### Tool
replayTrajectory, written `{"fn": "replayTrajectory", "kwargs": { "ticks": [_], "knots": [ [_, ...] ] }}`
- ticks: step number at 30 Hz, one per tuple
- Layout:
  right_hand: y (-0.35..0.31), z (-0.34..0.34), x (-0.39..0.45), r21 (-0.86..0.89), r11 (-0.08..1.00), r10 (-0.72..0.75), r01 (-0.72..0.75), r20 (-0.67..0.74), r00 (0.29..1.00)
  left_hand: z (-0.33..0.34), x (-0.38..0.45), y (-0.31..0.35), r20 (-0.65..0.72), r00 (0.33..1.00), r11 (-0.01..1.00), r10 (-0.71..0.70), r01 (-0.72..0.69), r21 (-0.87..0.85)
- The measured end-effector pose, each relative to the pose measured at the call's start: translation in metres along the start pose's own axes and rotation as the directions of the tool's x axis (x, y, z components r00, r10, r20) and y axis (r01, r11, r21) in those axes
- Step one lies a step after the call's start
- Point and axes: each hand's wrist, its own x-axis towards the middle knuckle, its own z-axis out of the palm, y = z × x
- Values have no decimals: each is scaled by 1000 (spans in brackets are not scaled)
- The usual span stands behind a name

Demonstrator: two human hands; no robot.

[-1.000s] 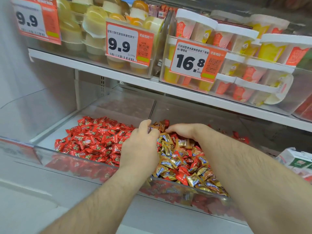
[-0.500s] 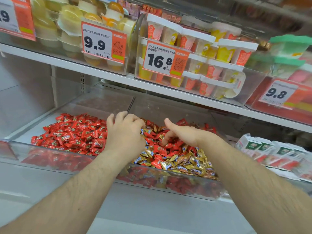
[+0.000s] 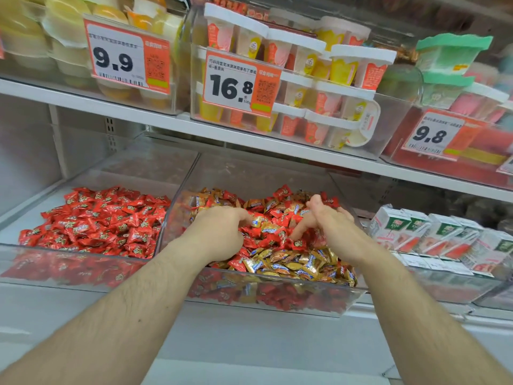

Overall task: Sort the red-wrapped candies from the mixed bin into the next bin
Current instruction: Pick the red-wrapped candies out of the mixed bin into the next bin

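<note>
Both hands in mixed bin (image 3: 277,298). Left hand (image 3: 219,232) and right hand (image 3: 327,229) curl into pile, probably raking red candies (image 3: 266,240) together; actual grip unclear.

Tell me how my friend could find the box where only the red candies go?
Look at the lower shelf, under the big 9.9 price tag. Two clear bins sit side by side there, and both hands dig in the mixed bin. The red bin is the one to its left: it holds only red wrappers, no gold ones.
</note>
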Motion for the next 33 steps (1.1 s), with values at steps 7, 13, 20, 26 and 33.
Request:
{"fn": "replayTrajectory", "kwargs": {
  "ticks": [7,13,20,26,33],
  "knots": [
    [3,-4,-5,318,947,173,-43,-393,903,12,17,5,135,991,1000,23,-21,-20],
    [10,-9,-7,247,960,232,-130,-448,863,14,19,5,84,996,997,12,-5,-76],
    [16,-5,-14,-2,966,243,-260,-351,904,2,15,9,-49,999,961,-6,-8,-275],
    [8,3,-13,-267,879,346,-396,-216,913,11,17,31,62,994,974,85,-70,-215],
    [13,5,-15,-279,892,298,-356,-229,927,30,24,39,38,999,966,30,-19,-258]
  ]
}}
